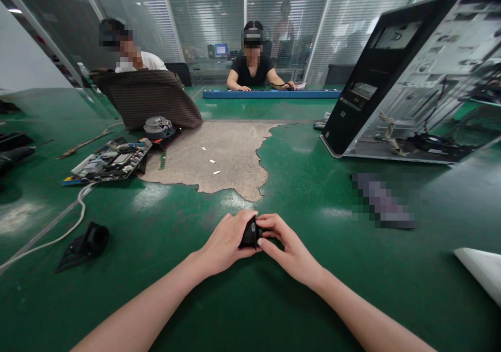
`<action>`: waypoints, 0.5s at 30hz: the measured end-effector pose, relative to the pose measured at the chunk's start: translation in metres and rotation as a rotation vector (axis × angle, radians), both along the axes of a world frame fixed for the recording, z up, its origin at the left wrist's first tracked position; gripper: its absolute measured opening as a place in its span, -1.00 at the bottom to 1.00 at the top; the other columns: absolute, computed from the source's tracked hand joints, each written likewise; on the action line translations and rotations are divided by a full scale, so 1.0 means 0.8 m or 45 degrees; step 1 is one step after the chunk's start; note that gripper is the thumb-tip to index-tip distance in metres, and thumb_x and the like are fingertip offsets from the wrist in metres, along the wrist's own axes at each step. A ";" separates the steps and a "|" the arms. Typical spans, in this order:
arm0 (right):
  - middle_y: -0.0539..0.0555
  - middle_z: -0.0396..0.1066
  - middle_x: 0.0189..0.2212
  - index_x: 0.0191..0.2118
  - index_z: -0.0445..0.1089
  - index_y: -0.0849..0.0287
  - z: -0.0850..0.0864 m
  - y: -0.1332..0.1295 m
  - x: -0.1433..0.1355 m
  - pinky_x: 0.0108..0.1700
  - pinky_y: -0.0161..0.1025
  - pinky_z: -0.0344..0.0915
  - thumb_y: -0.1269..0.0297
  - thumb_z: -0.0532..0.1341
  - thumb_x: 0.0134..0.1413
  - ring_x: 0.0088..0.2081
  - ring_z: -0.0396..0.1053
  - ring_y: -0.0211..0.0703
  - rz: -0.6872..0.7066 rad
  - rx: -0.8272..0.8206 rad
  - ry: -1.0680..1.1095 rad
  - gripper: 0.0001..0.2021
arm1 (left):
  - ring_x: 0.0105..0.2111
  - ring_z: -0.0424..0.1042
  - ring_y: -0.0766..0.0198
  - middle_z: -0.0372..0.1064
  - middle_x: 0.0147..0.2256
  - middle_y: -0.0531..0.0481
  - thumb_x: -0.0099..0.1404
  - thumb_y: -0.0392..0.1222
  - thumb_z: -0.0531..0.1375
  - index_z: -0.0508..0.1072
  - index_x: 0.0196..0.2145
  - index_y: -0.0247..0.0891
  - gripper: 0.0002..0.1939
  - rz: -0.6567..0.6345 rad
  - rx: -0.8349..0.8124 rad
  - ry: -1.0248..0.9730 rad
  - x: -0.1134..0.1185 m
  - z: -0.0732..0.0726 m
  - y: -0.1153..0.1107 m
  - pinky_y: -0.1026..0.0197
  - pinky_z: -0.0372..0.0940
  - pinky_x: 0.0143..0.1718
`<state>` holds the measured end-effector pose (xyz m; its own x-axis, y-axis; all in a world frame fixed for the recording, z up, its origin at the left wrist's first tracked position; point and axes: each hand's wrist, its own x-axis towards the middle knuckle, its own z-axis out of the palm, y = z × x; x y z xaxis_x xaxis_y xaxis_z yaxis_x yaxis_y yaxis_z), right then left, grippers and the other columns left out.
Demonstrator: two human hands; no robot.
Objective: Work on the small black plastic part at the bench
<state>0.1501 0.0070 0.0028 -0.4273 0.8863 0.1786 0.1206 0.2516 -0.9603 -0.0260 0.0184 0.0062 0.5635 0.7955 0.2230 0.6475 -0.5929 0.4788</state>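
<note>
Just above the green table, near its middle, I hold a small black device point(250, 233) with a pale label on its edge. My left hand point(225, 240) wraps around its left side, thumb and fingers closed on the body. From the right, my right hand point(287, 245) pinches a narrower, rounded black part of it between thumb and fingertips. Much of the device is hidden by my fingers, and its exact kind cannot be made out. Beyond my hands lies a bare, greyish patch point(235, 148) of tabletop with a ragged edge and a few white scraps.
A circuit board point(113, 159), a cooling fan point(158, 128) and a black plastic part point(88, 242) lie left. An opened computer case point(391, 91) stands right. White cable point(82, 201) crosses the left side. Two people sit across the table, one behind a blue bar point(270, 94).
</note>
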 end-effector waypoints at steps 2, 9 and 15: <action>0.06 0.17 -0.15 -0.16 0.20 0.09 0.000 0.001 -0.001 -0.08 -0.21 0.29 0.36 0.10 0.04 -0.11 0.25 -0.20 -0.011 -0.034 0.011 -0.80 | -0.12 0.24 0.11 0.17 -0.04 -0.09 0.07 -0.15 0.20 -0.04 0.02 -0.19 -0.37 -0.004 -0.009 -0.010 0.000 0.001 0.000 0.10 0.15 -0.20; 0.06 0.19 -0.14 -0.07 0.13 0.05 -0.005 0.007 -0.001 -0.05 -0.15 0.28 0.38 0.09 0.05 -0.10 0.24 -0.17 0.001 -0.103 -0.035 -0.71 | -0.10 0.23 0.12 0.16 -0.03 -0.10 0.07 -0.14 0.21 -0.05 0.03 -0.19 -0.35 -0.016 -0.048 -0.016 -0.001 0.004 0.005 0.11 0.14 -0.20; 0.06 0.12 -0.10 -0.16 0.17 0.07 -0.005 0.007 0.001 -0.02 -0.17 0.26 0.41 0.12 0.00 -0.05 0.20 -0.17 0.016 -0.022 -0.031 -0.75 | -0.09 0.23 0.12 0.15 -0.02 -0.09 0.04 -0.20 0.23 -0.06 0.03 -0.19 -0.32 -0.022 -0.063 -0.019 -0.001 0.003 0.006 0.11 0.14 -0.20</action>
<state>0.1505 0.0123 -0.0010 -0.4426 0.8836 0.1525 0.1409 0.2365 -0.9614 -0.0268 0.0231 0.0083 0.5743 0.7958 0.1922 0.6299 -0.5795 0.5171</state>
